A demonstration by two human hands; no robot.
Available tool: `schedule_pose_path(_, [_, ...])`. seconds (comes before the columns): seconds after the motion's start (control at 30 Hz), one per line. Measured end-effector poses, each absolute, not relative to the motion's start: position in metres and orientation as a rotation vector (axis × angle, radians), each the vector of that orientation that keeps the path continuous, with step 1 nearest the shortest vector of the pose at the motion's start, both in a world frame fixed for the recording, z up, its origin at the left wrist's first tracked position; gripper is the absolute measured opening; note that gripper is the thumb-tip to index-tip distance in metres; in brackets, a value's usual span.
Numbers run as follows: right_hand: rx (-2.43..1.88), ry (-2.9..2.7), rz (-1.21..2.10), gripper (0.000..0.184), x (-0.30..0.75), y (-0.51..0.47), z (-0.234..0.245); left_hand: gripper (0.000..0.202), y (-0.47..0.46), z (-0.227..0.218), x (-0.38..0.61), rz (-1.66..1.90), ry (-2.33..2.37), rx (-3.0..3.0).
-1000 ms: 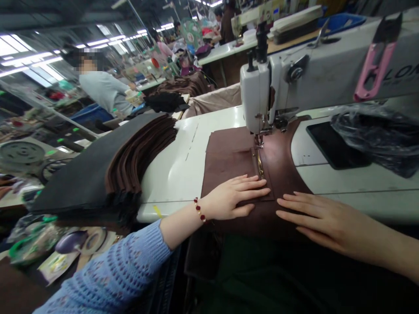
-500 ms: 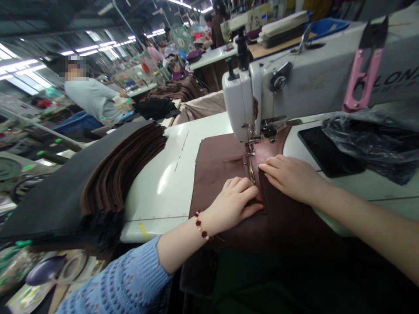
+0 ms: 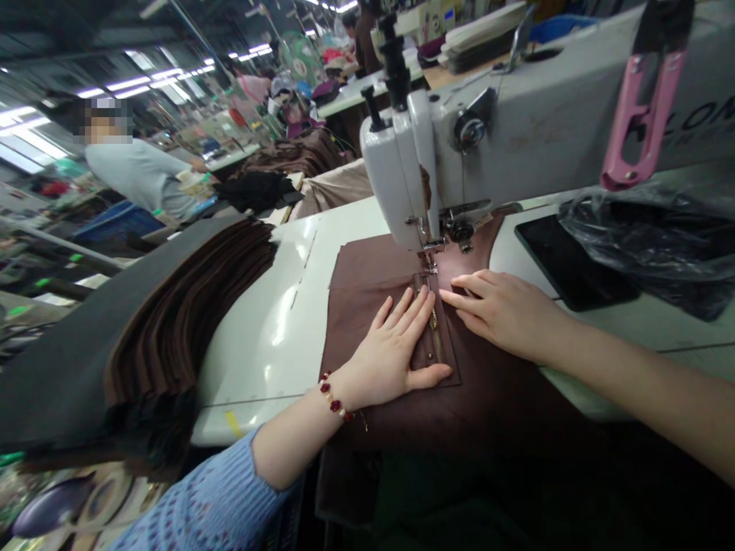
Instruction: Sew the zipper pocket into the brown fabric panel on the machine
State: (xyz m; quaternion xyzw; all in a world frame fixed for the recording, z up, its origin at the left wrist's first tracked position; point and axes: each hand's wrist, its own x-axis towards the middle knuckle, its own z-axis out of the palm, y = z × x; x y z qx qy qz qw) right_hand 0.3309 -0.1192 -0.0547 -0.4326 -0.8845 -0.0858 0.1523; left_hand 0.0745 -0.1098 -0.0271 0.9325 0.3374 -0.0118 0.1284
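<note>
A brown fabric panel (image 3: 367,264) lies under the needle of a white sewing machine (image 3: 396,168). Set into it is a brass zipper (image 3: 436,337) with a stitched border. My left hand (image 3: 390,352) rests flat on the panel, fingers spread beside the zipper and thumb below its lower end. On the zipper's other side, my right hand (image 3: 494,310) lies with fingers stretched out on the fabric, their tips close to the presser foot (image 3: 429,266). Neither hand grips anything.
Left on the table (image 3: 269,329) sits a stack of dark brown panels (image 3: 172,321). A black phone (image 3: 574,264) and a clear plastic bag (image 3: 648,237) lie at the right. Pink-handled snips (image 3: 646,115) are on the machine arm. A person (image 3: 138,172) sits further back.
My left hand has opened from curled fingers to flat and spread, its fingers now further up along the zipper. My right hand stays beside the needle area. The view has shifted slightly.
</note>
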Motion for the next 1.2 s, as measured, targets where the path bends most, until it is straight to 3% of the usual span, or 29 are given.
schedule_pose_path(0.37, [-1.048, -2.658, -0.182, 0.046, 0.348, -0.115, -0.048, 0.106, -0.104, -0.018, 0.075, -0.05, 0.977, 2.592])
schedule_pose_path(0.6, [-1.093, -2.533, 0.131, 0.034, 0.359, -0.114, -0.043, 0.108, -0.104, -0.014, 0.079, -0.009, 1.001, 2.548])
schedule_pose_path(0.8, [-1.222, -2.524, -0.051, 0.047, 0.345, -0.103, -0.056, 0.107, -0.106, -0.021, 0.076, 0.101, 0.988, 2.543])
schedule_pose_path(1.2, [-1.235, -2.513, -0.097, 0.049, 0.349, -0.098, -0.065, 0.112, -0.102, -0.027, 0.074, 0.143, 0.971, 2.513])
